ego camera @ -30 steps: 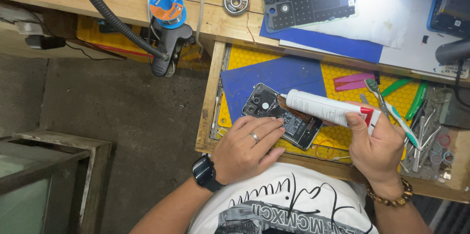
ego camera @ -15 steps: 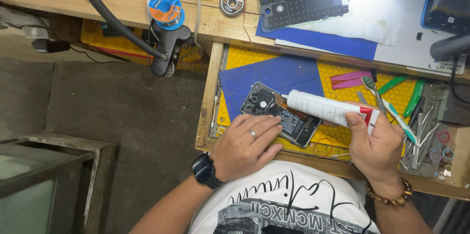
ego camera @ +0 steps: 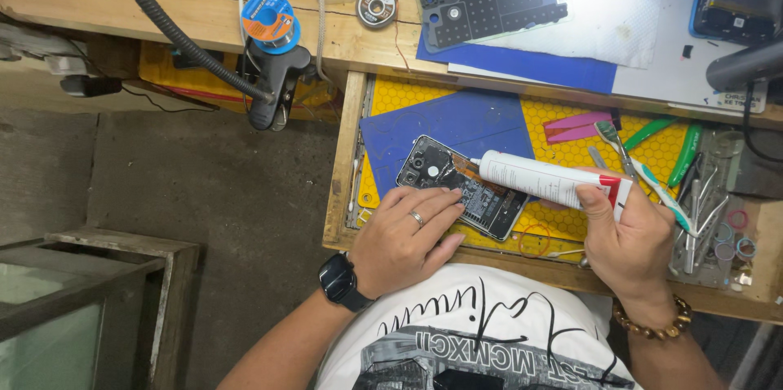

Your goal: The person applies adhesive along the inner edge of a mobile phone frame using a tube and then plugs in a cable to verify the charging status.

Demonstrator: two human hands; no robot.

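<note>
The opened phone (ego camera: 462, 186) lies on the blue mat (ego camera: 457, 125) in the yellow-lined drawer (ego camera: 571, 125) of the table (ego camera: 196, 19). The left hand (ego camera: 405, 239) rests on its near edge, fingers (ego camera: 432, 201) loosely spread and flat. The right hand (ego camera: 632, 239) has its fingers wrapped around a white adhesive tube (ego camera: 542, 179), nozzle at the phone's upper edge.

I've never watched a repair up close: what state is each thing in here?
Phone: back cover off, insides showing, lying flat.
White tube: tilted, nozzle at the phone.
Right hand: gripping the tube.
Left hand: resting on the phone's edge.
Back cover: lying apart on the bench.
</note>
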